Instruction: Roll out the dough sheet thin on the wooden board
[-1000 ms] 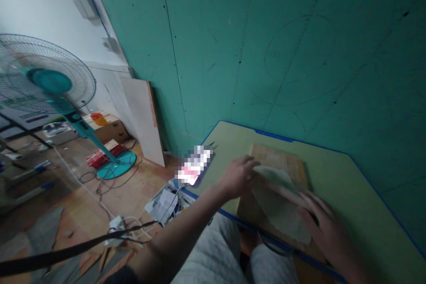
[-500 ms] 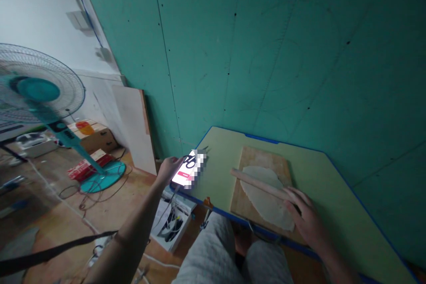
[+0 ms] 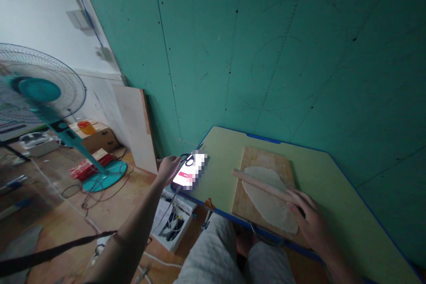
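My left hand [image 3: 169, 167] is closed at the dark handle loops of a pair of scissors [image 3: 189, 160]. The scissors lie over a lit phone [image 3: 186, 173] at the table's left edge, their tip showing beyond its top. Part of the phone is blurred out. My right hand [image 3: 308, 215] is wrapped round the near right end of a wooden rolling pin [image 3: 259, 183]. Crossing slantwise, the pin rests on a flat, thin sheet of dough [image 3: 266, 206]. Under the dough is a wooden board [image 3: 244, 204], its near right part hidden by my right hand.
The yellowish table [image 3: 218, 142] has a blue rim and stands against a green wall [image 3: 206, 53]. To the left are a teal standing fan [image 3: 40, 91], a leaning white panel [image 3: 135, 126] and loose cables. A white box of cables [image 3: 173, 226] sits below the table's left edge.
The scissors have shifted slightly left and up over the phone with my left hand. My right hand and the rolling pin look almost the same, while the whole view has shifted slightly.
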The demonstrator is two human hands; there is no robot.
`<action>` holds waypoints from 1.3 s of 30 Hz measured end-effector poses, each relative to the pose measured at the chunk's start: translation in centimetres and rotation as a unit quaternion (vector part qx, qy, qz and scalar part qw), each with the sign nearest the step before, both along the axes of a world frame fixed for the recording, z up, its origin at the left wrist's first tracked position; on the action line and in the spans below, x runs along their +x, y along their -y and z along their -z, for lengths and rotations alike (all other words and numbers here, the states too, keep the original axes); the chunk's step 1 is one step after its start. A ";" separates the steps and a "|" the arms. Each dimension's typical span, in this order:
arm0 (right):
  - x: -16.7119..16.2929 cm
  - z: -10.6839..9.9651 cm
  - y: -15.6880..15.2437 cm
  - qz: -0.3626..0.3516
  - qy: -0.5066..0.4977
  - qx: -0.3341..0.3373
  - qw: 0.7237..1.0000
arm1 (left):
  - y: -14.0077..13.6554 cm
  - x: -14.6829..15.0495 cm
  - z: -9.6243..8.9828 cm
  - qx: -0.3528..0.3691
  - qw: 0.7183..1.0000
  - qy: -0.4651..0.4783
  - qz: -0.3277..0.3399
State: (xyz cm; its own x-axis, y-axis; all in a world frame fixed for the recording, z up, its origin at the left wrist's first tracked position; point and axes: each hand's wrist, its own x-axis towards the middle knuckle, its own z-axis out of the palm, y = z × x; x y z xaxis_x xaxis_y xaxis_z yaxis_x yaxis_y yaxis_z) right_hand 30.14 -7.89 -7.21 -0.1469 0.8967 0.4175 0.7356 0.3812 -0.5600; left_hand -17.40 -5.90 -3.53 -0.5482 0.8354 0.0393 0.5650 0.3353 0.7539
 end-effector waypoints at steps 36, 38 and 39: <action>-1.1 -1.3 1.3 0.005 -0.010 -0.009 1.000 | 2.5 12.0 -4.0 0.210 0.935 -0.180 0.220; -1.0 -1.7 1.9 0.018 0.002 -0.005 1.000 | 2.9 16.3 -3.6 0.199 0.900 -0.179 0.345; -0.9 -1.8 2.2 0.022 0.008 -0.003 1.000 | 3.1 18.3 -3.2 0.188 0.878 -0.190 0.396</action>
State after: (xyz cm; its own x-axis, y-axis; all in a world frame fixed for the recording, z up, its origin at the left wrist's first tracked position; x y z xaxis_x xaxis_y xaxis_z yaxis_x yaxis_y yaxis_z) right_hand 29.23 -10.10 -5.38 -0.1131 0.9054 0.4092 0.7605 0.3440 -0.5508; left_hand 0.87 -8.97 -0.31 0.3121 0.8375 0.4486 0.7438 -0.5092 0.4330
